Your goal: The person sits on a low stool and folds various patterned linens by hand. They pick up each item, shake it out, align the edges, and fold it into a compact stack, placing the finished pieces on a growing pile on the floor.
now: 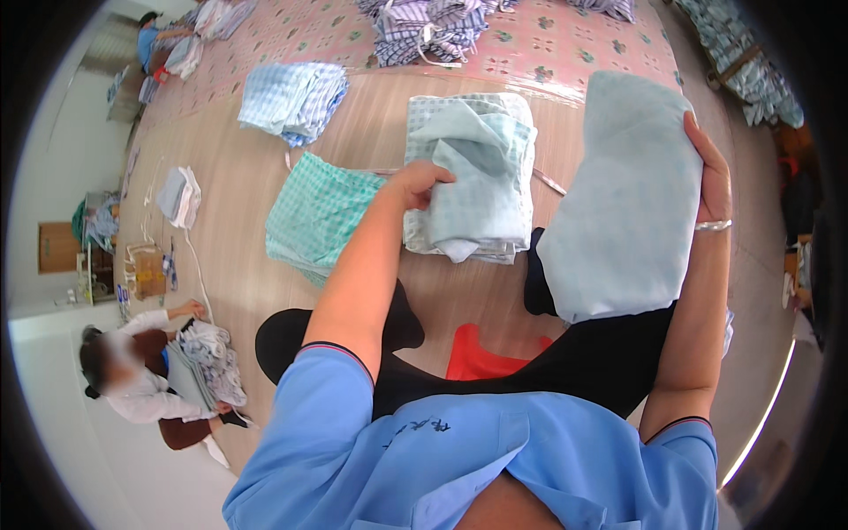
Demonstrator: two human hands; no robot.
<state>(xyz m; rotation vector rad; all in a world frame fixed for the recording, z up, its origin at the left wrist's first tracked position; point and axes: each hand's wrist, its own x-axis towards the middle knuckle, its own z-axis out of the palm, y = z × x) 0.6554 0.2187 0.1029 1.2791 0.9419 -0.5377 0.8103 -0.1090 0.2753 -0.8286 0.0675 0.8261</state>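
Observation:
My right hand (714,175) grips the right side of a folded bundle of pale grey-blue cloth (623,199), fingers behind it and thumb along its edge. The bundle is raised at the right, above my leg. At the middle, my left hand (422,187) has its thumb and fingers on the left edge of a loose pale cloth (474,205). That cloth lies rumpled on a stack of checked grey-green folded cloth (421,122). Left of the stack, partly behind my left forearm, is a pile of green-and-white gingham cloth (318,212).
Blue checked folded cloth (291,99) lies farther back. Striped purple bundles (430,33) rest on a pink patterned cover (530,40). A small cloth stack (179,195) and a cardboard box (146,271) stand left. A person (132,377) handles cloth at the lower left; another person (149,43) works at the far left.

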